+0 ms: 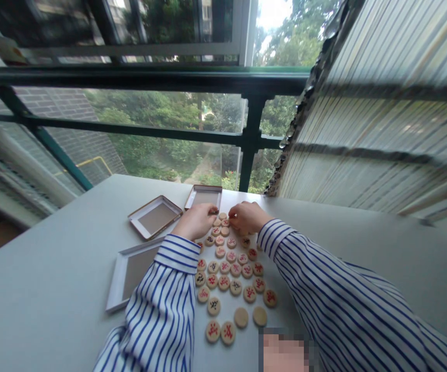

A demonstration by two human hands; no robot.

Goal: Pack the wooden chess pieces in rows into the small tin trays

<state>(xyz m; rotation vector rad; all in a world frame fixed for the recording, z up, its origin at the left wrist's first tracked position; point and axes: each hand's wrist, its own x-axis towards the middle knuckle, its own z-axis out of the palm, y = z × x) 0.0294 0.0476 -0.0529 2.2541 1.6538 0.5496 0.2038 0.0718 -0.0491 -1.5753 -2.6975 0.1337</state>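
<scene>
Several round wooden chess pieces (229,271) with red or black characters lie spread on the grey table (52,279); two near the bottom show blank faces. My left hand (197,220) rests at the far end of the spread, fingers curled and pinching a piece with a dark mark at its fingertips. My right hand (247,216) is beside it, fingers curled over the pieces at the far end; what it holds is hidden. Both arms wear blue-striped white sleeves.
A brown tray with a pale rim (154,216) lies left of my hands. A second like it (203,196) sits beyond them. A white-framed tray (124,274) lies partly under my left sleeve. Beyond the table stand a green railing (246,137), windows and a striped curtain (382,113).
</scene>
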